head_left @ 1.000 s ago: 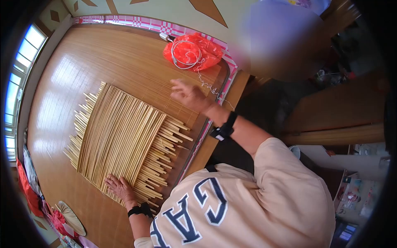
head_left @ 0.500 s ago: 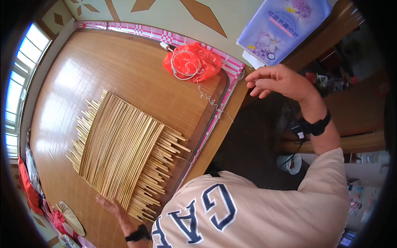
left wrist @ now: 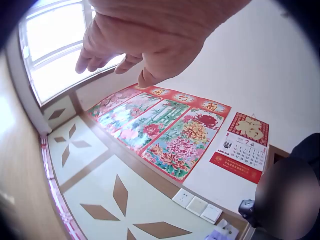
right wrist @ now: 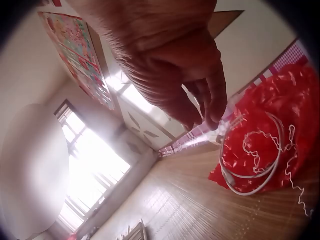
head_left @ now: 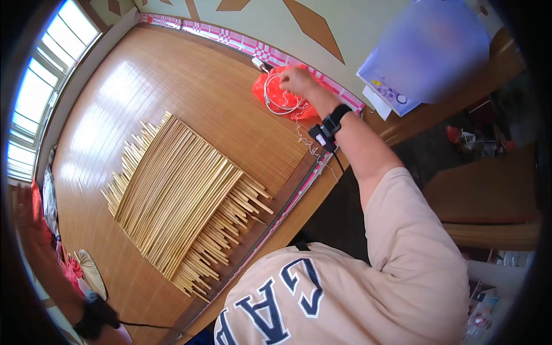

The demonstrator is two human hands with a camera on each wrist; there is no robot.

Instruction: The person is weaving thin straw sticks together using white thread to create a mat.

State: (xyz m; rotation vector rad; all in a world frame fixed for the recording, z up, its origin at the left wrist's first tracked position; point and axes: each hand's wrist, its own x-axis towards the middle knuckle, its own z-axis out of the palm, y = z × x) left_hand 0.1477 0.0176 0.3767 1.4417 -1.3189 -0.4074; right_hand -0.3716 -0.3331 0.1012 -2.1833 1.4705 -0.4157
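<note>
A mat of bamboo sticks (head_left: pixel 178 190) lies on the wooden bed surface (head_left: pixel 138 75), with loose stick ends poking out along two sides. My right hand (head_left: pixel 300 81) hovers over a red plastic bag (right wrist: pixel 295 95), fingers loosely bent and nothing seen between them. On the bag lie a coiled white cable (right wrist: pixel 237 187) and tangled white string (right wrist: pixel 290 172). A white plug (head_left: pixel 257 62) sits by the bag's far side, near the right fingertips. Blurred at the head view's left edge is my left hand (left wrist: pixel 150 40); its fingers reach out loosely, holding nothing, toward the window side.
A purple tissue pack (head_left: pixel 374 66) stands at the far right against the wall. Near the left edge lie a pale ribbed fan (head_left: pixel 92 273) and bundled red cloth (head_left: pixel 70 273). Pink checked trim (head_left: pixel 221 38) runs along the wall. A window (head_left: pixel 43 86) is at the left.
My left hand has left the bamboo mat and swung to the far left. My right hand went out by the tissue pack, then came back over the red bag. The mat keeps its place.
</note>
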